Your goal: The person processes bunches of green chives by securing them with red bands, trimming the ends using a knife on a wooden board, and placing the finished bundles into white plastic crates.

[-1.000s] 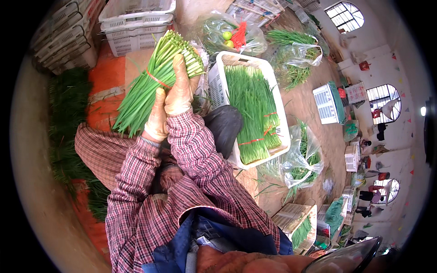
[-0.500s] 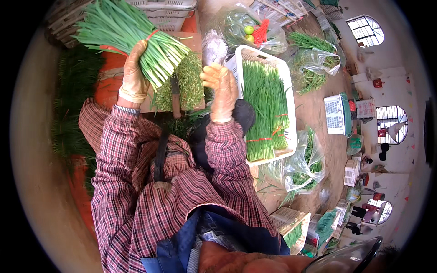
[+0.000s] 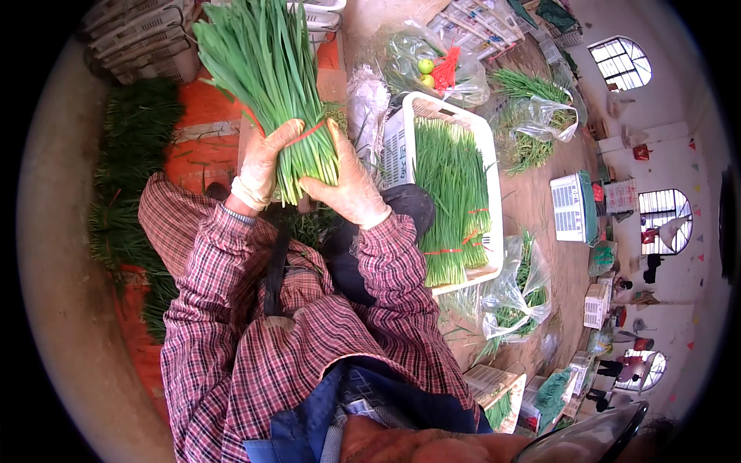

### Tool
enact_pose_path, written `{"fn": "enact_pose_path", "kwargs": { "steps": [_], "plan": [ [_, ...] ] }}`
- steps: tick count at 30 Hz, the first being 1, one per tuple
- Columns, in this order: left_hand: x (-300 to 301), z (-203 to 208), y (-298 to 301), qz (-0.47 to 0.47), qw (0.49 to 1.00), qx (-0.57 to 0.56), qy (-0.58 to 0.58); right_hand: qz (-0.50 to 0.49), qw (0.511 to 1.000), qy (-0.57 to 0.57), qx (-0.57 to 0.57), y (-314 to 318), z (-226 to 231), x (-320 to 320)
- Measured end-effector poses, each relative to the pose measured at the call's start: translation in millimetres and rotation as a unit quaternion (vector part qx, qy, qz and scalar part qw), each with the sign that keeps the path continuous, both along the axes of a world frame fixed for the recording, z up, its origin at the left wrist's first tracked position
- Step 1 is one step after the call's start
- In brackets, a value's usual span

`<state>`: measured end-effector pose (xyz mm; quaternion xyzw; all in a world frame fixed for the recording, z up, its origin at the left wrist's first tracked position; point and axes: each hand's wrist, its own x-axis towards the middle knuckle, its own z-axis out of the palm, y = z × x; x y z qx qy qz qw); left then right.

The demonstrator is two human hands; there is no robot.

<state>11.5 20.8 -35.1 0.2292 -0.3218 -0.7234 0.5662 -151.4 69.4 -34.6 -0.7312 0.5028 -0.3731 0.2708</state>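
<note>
While the left hand (image 3: 264,163) and right hand (image 3: 349,185), both gloved, clasp the chive bunch (image 3: 270,85) at its red band (image 3: 309,133), keep both grips clenched just below the band and square the pale cut ends before moving toward the white crate (image 3: 395,147) at 3 o'clock.

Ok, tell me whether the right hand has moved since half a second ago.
Yes. The right hand has left the white crate's edge and moved left onto the green chive bundle, opposite the left hand.

A single head-worn fisheye looks steeply down, close above the lap; its bent rim perhaps distorts distances.
</note>
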Motion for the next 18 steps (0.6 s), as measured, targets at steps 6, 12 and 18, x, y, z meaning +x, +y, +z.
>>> {"fn": "enact_pose_path", "kwargs": {
  "steps": [6, 12, 18],
  "plan": [
    [3, -4, -10, 0.025, 0.998, 0.018, 0.055, 0.022, 0.996, 0.075, -0.033, 23, 3, -4],
    [2, -12, 3, 0.005, 0.999, 0.037, 0.031, -0.008, 0.998, 0.028, 0.052, 23, 26, -24],
    [-4, -14, 16, 0.043, 0.999, 0.001, -0.032, -0.063, 0.974, -0.2, 0.082, -7, 11, 15]
  ]
}}
